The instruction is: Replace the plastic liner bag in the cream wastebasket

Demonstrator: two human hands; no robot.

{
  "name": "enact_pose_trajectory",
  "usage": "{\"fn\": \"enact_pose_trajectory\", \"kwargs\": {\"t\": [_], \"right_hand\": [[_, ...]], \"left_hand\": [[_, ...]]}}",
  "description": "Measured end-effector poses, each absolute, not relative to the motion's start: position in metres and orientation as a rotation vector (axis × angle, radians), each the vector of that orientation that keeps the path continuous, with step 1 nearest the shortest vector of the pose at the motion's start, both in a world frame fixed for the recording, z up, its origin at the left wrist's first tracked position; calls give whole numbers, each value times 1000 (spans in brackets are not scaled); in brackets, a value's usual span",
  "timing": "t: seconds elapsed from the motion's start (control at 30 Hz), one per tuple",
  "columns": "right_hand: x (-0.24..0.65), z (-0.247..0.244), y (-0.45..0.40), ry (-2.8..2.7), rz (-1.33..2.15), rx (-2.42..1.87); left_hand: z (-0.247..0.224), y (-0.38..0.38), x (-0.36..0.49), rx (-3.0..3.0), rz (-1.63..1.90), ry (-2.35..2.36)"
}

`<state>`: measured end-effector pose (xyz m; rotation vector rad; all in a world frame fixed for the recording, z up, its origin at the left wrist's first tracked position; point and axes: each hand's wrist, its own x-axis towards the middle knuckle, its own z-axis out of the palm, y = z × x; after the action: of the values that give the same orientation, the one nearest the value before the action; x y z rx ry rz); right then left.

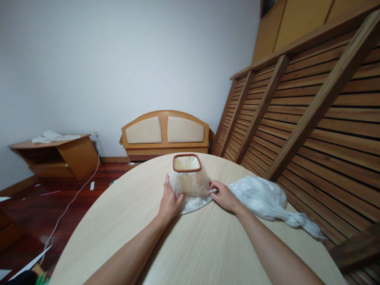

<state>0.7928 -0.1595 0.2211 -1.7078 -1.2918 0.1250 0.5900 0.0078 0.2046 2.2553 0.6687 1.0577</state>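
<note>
A small cream trash bin (190, 182) with a brown rim (187, 171) stands upright on the round table. A translucent plastic bag (192, 204) lines it; the bag's loose edge hangs over the outside and spreads on the tabletop in front. My left hand (170, 200) is cupped round the bin's lower left side over the bag, thumb at the front and fingers along the side. At the bin's right, my right hand (221, 194) pinches a gathered bit of the bag's edge between thumb and fingers.
A knotted white plastic bundle (258, 196) lies on the round table (124, 221) to the right. Slatted wooden panels (297, 130) lean close beyond it. Behind stand a padded headboard (164, 130) and a low cabinet (59, 154). A white cable (71, 202) crosses the floor at left.
</note>
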Motion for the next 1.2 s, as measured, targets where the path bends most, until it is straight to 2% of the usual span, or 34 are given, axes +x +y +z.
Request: {"fn": "enact_pose_trajectory", "kwargs": {"t": [0.13,0.2,0.27,0.33,0.43,0.53,0.8,1.03,1.2], "right_hand": [[798,222,-158,-1147,182,-1603],[800,223,-157,-1084,217,-1557],[801,225,-158,-1037,251,-1524],[801,227,-159,-1002,277,-1502],[800,229,-160,-966,300,-1484],[802,228,-158,-938,285,-1483],[803,221,-158,-1030,138,-1665],[792,231,-164,-1293,-137,-1809],[789,236,-166,-1401,-253,-1859]], "left_hand": [[216,2,585,2377,1301,584],[225,-7,581,2439,1489,467],[232,-18,578,2530,1532,286],[235,-28,577,2718,1303,86],[235,-38,579,2929,779,-25],[235,-40,582,2999,559,20],[237,-38,577,3053,567,4],[241,-43,571,3139,892,-404],[243,-45,570,3190,715,-626]]}}
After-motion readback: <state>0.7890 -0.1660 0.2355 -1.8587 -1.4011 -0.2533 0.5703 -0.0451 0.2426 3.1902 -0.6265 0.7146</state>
